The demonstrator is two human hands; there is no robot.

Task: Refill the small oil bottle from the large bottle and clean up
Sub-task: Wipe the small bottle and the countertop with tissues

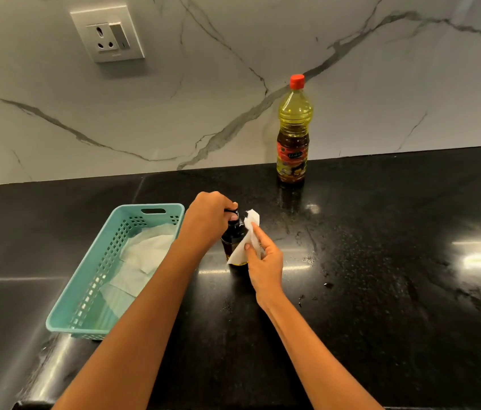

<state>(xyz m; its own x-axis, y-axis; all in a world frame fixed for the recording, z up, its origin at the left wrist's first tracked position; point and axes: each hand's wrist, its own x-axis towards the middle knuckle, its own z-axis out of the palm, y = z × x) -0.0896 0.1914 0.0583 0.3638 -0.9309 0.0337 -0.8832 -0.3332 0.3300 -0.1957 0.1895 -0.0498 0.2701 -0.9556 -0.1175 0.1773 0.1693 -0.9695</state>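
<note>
Small oil bottle stood upright on black bench, beside teal basket. Left hand grip clamped its top; right hand pinched tissue against it. Large bottle capped, well behind.

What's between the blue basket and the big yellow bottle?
In the head view, the left hand gripping the small oil bottle sits between the basket and large bottle; otherwise bare black counter.

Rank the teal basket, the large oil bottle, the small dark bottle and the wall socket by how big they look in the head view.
1. teal basket
2. large oil bottle
3. wall socket, small dark bottle: unsure, bottle partly covered
</note>
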